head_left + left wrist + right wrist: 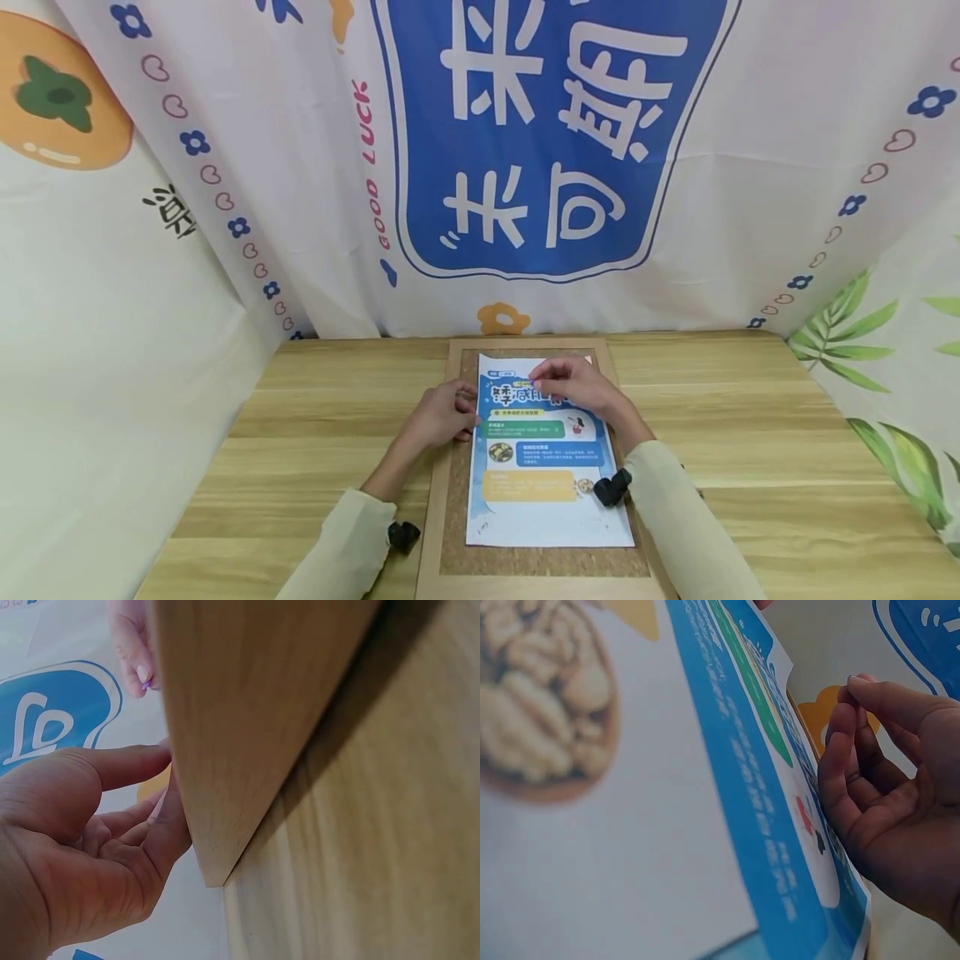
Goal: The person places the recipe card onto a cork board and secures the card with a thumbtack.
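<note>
A printed poster (pixel 551 525) in blue, green and yellow lies on a wood-framed cork board (pixel 543 562). Over the poster's upper part, my right hand (pixel 577 385) pinches a small purple push pin (pixel 147 685) between thumb and fingertips. The right wrist view has this hand (pixel 900 757) just above the sheet, the pin hidden behind its fingers. My left hand (pixel 442 414) rests its fingertips at the poster's upper left edge, thumb out and other fingers loosely bent. Seen from the left wrist, that hand (pixel 97 832) is beside the board's wooden frame (pixel 247 712).
The board lies on a wood-grain table (pixel 337 417), its far end close to the table's back edge. Behind hangs a white printed cloth (pixel 315 192) with a large blue panel. More patterned cloth lines both sides. A dark wrist camera (pixel 613 487) overlaps the poster's right edge.
</note>
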Demonstrator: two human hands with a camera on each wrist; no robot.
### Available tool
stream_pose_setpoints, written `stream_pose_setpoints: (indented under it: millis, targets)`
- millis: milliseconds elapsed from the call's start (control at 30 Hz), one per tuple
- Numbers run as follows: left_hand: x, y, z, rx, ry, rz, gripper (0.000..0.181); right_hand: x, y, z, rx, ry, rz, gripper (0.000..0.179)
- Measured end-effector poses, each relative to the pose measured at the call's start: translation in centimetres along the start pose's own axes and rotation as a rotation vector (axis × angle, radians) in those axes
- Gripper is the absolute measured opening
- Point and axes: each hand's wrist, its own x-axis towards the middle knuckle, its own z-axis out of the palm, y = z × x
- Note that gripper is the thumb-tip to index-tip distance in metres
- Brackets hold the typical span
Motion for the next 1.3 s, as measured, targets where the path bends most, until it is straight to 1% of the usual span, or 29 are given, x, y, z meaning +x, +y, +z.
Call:
stream_pose_setpoints:
  millis: [200, 467, 567, 733, 967, 1133, 1300]
  targets:
    - [0.1, -0.1, 0.0, 0.006, -0.002, 0.005, 0.043, 0.6, 0.4, 0.1, 0.006, 0.002, 0.018, 0.019]
    - [0.1, -0.3, 0.2, 0.004, -0.009, 0.000, 0.044, 1.5, 0.6, 0.1, 0.003, -0.016, 0.009, 0.022]
    - [0.1, -0.2, 0.2, 0.009, -0.007, -0.002, 0.043, 1.8, 0.5, 0.2, -0.008, -0.022, 0.003, 0.022]
    - [0.0, -0.2, 0.2, 0.009, 0.001, -0.001, 0.043, 2.3, 0.3, 0.2, -0.038, -0.021, 0.026, 0.018]
    - [-0.1, -0.2, 0.0, 0.005, -0.004, 0.001, 0.043, 3.5, 0.4, 0.3, -0.067, -0.042, 0.015, 0.019]
    - [-0.2, -0.1, 0.1, 0.009, -0.007, -0.002, 0.043, 4.2, 0.2, 0.5, -0.080, -0.041, 0.027, 0.017]
    - [-0.2, -0.1, 0.1, 0.012, -0.005, -0.002, 0.043, 4.7, -0.2, 0.9, -0.131, -0.027, 0.003, 0.016]
